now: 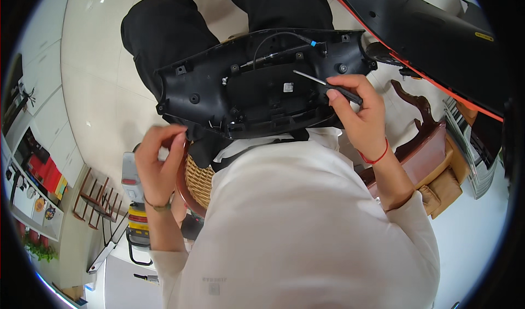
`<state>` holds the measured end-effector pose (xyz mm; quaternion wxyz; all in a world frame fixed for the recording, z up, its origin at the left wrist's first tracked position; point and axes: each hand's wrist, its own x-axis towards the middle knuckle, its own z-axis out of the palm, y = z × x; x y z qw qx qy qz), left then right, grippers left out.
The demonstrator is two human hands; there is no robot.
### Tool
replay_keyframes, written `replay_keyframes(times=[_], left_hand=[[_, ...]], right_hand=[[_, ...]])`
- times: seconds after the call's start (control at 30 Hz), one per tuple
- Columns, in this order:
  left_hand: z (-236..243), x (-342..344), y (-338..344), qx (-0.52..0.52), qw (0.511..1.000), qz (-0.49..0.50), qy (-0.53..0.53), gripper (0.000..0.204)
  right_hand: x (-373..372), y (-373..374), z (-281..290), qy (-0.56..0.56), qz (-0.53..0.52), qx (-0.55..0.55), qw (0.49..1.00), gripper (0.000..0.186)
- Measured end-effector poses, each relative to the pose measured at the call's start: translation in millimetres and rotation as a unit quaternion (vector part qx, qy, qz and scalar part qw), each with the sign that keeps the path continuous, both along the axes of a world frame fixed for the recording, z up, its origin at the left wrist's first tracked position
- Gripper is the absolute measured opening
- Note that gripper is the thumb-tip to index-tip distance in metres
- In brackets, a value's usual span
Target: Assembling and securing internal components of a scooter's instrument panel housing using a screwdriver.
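A curved black plastic panel (202, 109), inner side up with mounting posts, a cable with a small blue connector (313, 43) and a white sticker (288, 87), rests across my lap and dark-trousered legs. My right hand (358, 109) grips a screwdriver (344, 94) by its dark handle, its silver shaft pointing left over the panel. My left hand (161, 158) is at the panel’s lower left, thumb and forefinger curled close together; anything between them is too small to make out.
A black board with red edging (415, 30) leans at upper right, beside carved wooden furniture (407, 95) and a brown cushioned seat (445, 191). A wicker chair (198, 180) is under me. Grey-and-yellow equipment (136, 216), wooden racks (95, 194) and white shelving (44, 210) stand at left.
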<state>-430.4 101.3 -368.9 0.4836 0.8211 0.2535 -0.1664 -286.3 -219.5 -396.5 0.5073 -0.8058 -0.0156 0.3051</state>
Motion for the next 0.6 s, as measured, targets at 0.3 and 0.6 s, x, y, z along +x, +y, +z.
replay_keyframes(times=[0.3, 0.6], left_hand=[[-52, 97, -18, -0.101, 0.923, -0.361, -0.08, 0.015], [-64, 112, -21, -0.206, 0.86, -0.465, 0.043, 0.013]], right_hand=[[5, -10, 5, -0.017, -0.035, 0.018, 0.999, 0.017], [5, -22, 7, 0.005, -0.099, 0.04, 0.994, 0.017]])
